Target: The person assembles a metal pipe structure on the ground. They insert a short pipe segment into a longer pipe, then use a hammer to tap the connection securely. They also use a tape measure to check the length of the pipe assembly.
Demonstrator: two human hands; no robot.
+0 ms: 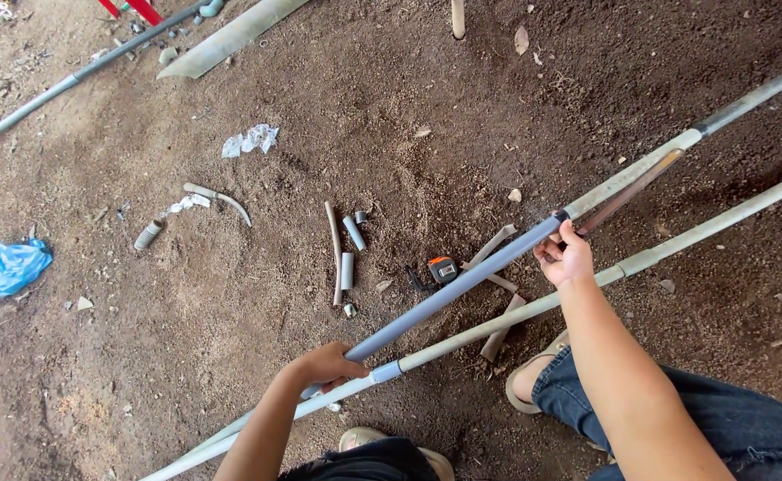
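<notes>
- At the far left we see a blue plastic bag (4, 269) lying crumpled on the dirt floor (231, 303); we cannot tell whether anything is in it.
- Our left hand (327, 365) is clenched around the near, lower end of a grey pipe (458, 285).
- The grey pipe is held above the ground, its long axis slanting from lower left up to upper right, where its far end meets a paler pipe (667, 151) that continues towards the top right corner.
- Under the grey pipe, short pipe offcuts (346, 267) and an orange tape measure (443, 269) lie on the floor.
- A long whitish pipe (676, 245) runs nearly parallel, just below the grey one.
- Our right hand (566, 258) grasps a thin saw blade (627, 191) held against the grey pipe's far end.
</notes>
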